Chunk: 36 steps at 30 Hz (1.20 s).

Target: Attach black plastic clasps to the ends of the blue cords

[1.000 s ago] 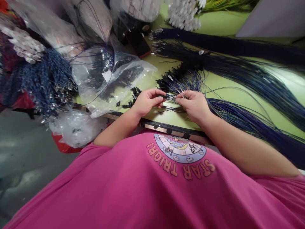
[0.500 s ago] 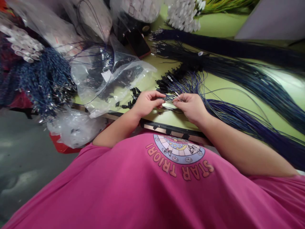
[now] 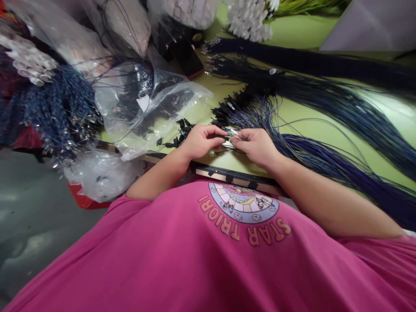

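My left hand [image 3: 205,141] pinches a small black connector, mostly hidden by the thumb and forefinger. Close by on the right, my right hand [image 3: 253,145] is closed on a thin wire with a metal terminal at its tip, which points toward the connector. The fingertips of both hands nearly meet just above the near edge of the green table [image 3: 221,163]. Beyond them lies a row of black connectors [image 3: 227,106] fitted on blue wires [image 3: 260,112]. Several loose black connectors [image 3: 182,132] are scattered left of my left hand.
Long bundles of dark wire [image 3: 325,93] spread over the right side. A clear plastic bag [image 3: 130,112] sits to the left, with a phone [image 3: 186,58] behind it. Blue wires with metal ends [image 3: 61,108] hang at far left above a red bin [image 3: 84,200].
My right hand has moved slightly left, bringing the wire's tip to the connector in my left hand. The left hand has stayed nearly in place.
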{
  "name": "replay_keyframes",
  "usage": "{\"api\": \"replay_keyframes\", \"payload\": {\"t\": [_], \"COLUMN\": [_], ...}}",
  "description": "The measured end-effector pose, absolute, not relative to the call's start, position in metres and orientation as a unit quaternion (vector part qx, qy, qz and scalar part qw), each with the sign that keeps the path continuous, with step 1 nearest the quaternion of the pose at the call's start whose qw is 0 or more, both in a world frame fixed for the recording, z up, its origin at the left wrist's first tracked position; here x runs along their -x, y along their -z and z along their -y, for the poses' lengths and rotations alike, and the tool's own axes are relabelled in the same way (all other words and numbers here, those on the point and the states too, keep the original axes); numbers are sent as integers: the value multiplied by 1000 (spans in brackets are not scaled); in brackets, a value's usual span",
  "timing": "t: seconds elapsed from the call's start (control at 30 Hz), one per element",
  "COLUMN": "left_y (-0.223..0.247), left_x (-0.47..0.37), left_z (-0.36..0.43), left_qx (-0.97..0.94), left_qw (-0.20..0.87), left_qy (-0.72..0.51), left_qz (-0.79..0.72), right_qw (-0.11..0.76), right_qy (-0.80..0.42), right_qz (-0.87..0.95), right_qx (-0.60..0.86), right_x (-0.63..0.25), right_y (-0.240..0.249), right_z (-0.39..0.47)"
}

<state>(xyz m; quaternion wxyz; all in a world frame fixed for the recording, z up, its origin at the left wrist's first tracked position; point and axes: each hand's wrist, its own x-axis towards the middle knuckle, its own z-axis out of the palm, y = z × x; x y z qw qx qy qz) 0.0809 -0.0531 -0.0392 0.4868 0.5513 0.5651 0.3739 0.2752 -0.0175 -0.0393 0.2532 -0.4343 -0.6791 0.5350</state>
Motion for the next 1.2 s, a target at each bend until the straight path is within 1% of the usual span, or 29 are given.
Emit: {"api": "replay_keyframes", "payload": {"t": [0.07,0.17,0.27,0.37,0.47,0.53,0.6,0.7,0.77,0.87,0.97,1.07,1.2], "left_y": [34,25,22,24,25,23,20,16,15,14,16,23,39], "left_x": [-73,-57,-46,-44,-47,-48,-48,-48,-48,-51,-59,-67,-71], "left_z": [58,70,84,92,94,93,91,90,88,83,76,68,61], "left_qx": [-575,-634,-668,-660,-651,-657,-666,-670,-661,-624,-579,-529,-462], "left_qw": [463,438,419,429,437,425,413,410,418,441,476,526,584], "left_qy": [-351,-261,-190,-178,-168,-148,-128,-128,-146,-204,-285,-361,-434], "left_qz": [-576,-582,-585,-590,-597,-605,-608,-605,-607,-612,-598,-560,-507], "right_qw": [241,227,211,144,87,91,122,178,200,220,247,271,292], "right_qy": [-548,-534,-418,-270,-212,-220,-249,-320,-378,-459,-505,-492,-472], "right_qz": [680,697,785,872,897,896,888,856,826,780,750,748,729], "right_qx": [423,422,406,381,379,374,367,366,367,363,348,353,402], "right_x": [-277,-278,-274,-268,-264,-264,-266,-271,-274,-278,-281,-283,-286], "right_y": [39,40,44,49,51,52,51,48,46,42,39,35,29], "right_z": [14,9,10,17,23,23,20,14,12,11,12,14,14]}}
